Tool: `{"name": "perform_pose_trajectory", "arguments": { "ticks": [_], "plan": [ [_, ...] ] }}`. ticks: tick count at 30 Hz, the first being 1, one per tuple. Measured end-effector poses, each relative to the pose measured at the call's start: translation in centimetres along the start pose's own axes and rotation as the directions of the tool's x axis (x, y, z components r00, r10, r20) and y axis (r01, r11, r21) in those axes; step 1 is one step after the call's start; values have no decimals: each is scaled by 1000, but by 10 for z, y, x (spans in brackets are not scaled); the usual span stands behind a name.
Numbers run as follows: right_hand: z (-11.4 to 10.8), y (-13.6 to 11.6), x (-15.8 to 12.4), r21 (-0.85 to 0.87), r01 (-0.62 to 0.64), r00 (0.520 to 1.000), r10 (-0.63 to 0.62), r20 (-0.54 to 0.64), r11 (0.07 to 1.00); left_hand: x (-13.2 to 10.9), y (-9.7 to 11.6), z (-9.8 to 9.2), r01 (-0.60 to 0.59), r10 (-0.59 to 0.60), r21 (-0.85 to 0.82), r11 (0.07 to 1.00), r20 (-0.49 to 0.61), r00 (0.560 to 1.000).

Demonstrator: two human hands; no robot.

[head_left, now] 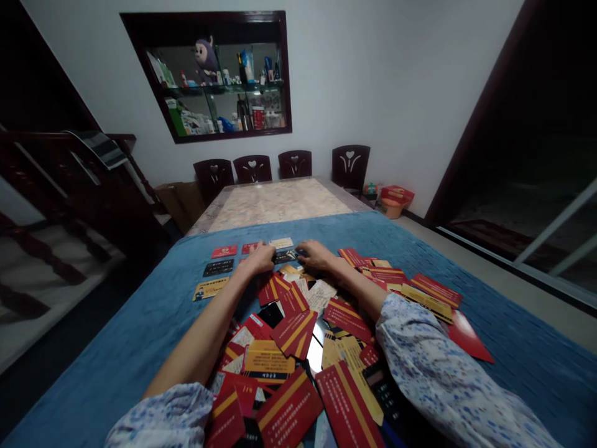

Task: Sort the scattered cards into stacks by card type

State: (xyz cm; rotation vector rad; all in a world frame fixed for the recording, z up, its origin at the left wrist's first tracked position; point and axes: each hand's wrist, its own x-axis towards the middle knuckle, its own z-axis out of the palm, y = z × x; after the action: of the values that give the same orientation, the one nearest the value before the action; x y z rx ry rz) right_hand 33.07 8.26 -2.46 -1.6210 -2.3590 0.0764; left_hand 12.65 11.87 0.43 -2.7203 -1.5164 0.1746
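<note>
A black card (285, 256) lies between my hands at the far end of the loose pile. My left hand (262, 259) has its fingers closed at the card's left end. At its right end, the curled fingers of my right hand (315, 255) pinch the edge. Just beyond is a cream card (280, 242), and a red card (248, 247) is partly covered by my left hand. Farther left, a red card (224, 251), a black card (219, 267) and a yellow card (209, 289) form a column. Red-and-gold cards (295, 333) are heaped between my forearms.
A blue cloth (140, 330) covers the near part of the table (284, 199). More cards (429, 298) spread to the right of my right forearm. A black calculator-like object (385, 392) lies partly under my right sleeve. Several dark chairs (351, 163) stand at the far end.
</note>
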Motion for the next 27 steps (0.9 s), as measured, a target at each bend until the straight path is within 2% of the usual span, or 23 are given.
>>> {"name": "perform_pose_trajectory", "arguments": {
  "ticks": [6,11,20,27],
  "plan": [
    [-18,17,-21,-39,-24,999,23,-25,999,-8,1,1,-2,0,-19,1000,-66,998],
    [-25,37,-41,-43,1,999,-3,-46,999,-18,17,-7,-17,13,-37,999,-126,992],
    [-30,62,-88,27,0,998,2,-67,1000,-33,80,-15,-184,151,-151,971,-204,967],
    [-23,64,-97,0,-8,1000,8,-15,1000,-39,133,-15,-261,227,-157,953,-205,952]
  ]
}}
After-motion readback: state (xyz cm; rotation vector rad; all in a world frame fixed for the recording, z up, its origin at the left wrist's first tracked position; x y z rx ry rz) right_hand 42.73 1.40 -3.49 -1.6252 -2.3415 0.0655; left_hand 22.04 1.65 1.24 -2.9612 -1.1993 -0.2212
